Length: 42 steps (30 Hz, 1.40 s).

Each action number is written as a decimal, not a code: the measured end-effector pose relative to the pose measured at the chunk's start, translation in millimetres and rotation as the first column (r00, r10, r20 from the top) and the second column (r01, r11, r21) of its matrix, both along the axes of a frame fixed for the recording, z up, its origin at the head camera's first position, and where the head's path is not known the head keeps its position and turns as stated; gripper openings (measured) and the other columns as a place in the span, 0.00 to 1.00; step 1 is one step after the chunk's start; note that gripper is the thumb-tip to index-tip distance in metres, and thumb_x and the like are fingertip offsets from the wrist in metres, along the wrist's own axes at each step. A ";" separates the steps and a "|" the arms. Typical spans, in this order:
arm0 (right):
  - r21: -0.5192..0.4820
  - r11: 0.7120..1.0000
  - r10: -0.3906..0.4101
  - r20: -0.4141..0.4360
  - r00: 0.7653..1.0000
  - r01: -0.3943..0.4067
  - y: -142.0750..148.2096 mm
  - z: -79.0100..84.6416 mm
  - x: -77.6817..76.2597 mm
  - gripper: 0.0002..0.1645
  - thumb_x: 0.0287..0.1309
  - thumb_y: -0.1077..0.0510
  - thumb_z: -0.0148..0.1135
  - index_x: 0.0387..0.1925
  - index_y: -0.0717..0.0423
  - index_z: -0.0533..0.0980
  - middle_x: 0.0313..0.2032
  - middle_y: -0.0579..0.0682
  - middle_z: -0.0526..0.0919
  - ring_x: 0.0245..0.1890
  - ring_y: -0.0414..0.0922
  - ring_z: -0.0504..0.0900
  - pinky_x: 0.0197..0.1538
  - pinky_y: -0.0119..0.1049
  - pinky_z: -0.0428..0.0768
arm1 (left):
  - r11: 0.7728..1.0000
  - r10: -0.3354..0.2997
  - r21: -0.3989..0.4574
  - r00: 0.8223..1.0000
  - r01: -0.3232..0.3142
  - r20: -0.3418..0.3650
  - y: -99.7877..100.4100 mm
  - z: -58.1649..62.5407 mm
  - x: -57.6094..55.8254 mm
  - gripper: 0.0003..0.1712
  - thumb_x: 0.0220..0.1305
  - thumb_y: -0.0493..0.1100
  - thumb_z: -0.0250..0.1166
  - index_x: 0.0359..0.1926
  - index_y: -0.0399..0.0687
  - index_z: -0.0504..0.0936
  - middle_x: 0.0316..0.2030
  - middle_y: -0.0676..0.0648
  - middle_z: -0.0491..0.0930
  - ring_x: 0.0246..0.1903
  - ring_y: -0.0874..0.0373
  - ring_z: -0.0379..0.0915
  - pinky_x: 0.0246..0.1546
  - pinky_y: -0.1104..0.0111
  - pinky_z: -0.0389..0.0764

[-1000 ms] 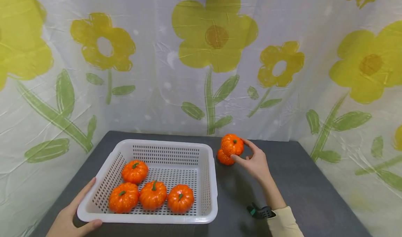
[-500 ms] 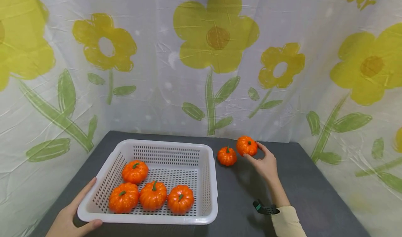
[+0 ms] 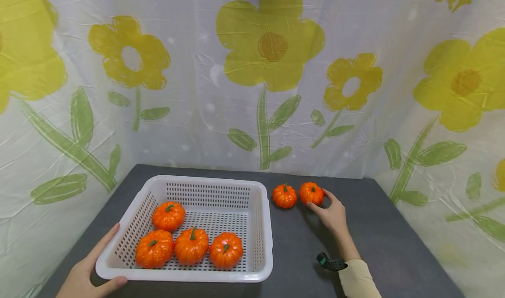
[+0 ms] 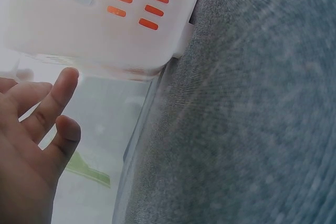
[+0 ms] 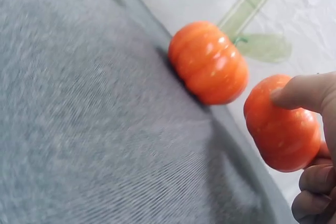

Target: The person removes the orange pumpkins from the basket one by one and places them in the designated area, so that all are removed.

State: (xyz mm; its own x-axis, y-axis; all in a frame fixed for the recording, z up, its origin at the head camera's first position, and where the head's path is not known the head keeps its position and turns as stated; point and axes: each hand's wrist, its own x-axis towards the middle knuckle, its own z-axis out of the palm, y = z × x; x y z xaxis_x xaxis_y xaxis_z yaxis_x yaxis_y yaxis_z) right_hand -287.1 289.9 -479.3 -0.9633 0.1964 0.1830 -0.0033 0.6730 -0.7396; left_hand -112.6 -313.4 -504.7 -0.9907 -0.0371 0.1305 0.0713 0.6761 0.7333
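Right hand [image 3: 333, 212] pinches a pumpkin [image 3: 311, 193] just beside a second pumpkin [image 3: 284, 196] on the table [image 3: 394, 236]; left hand [image 3: 84, 267], fingers spread, touches the basket [image 3: 181, 275] holding four more.

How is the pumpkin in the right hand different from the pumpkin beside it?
The right hand grips the held pumpkin; nothing grips the other pumpkin. The other pumpkin is nearer the basket than the held pumpkin, with a longer-looking stem. Both are orange and ribbed.

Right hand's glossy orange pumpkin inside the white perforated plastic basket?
No, the right hand holds the orange pumpkin outside the white basket, to its right.
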 end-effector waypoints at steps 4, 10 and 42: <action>0.014 1.000 0.005 0.006 1.000 -0.005 1.2 -6.9 -0.6 0.50 0.62 0.47 0.75 0.76 0.66 0.66 0.73 0.71 0.70 0.74 0.69 0.66 0.74 0.67 0.65 | 1.000 -0.001 -0.002 1.000 0.001 0.020 0.3 0.7 -0.4 0.65 0.62 0.50 0.78 0.87 0.51 0.43 0.72 0.23 0.65 0.47 0.89 0.57 0.51 0.22 0.70; 0.011 1.000 0.004 0.013 1.000 -0.004 0.8 -11.8 -1.8 0.50 0.61 0.46 0.75 0.76 0.65 0.67 0.73 0.70 0.70 0.73 0.69 0.66 0.73 0.67 0.65 | 1.000 -0.003 -0.020 0.999 0.004 0.048 0.5 2.6 -1.6 0.66 0.63 0.51 0.78 0.87 0.47 0.41 0.72 0.22 0.64 0.52 0.66 0.75 0.53 0.21 0.68; -0.002 1.000 0.030 0.002 1.000 -0.030 0.0 -27.3 -6.0 0.53 0.61 0.48 0.76 0.79 0.61 0.62 0.74 0.70 0.68 0.75 0.68 0.64 0.75 0.67 0.63 | 1.000 -0.017 -0.008 0.998 0.018 0.063 2.5 3.1 -2.4 0.66 0.65 0.52 0.76 0.86 0.43 0.39 0.73 0.21 0.61 0.60 0.22 0.71 0.53 0.21 0.67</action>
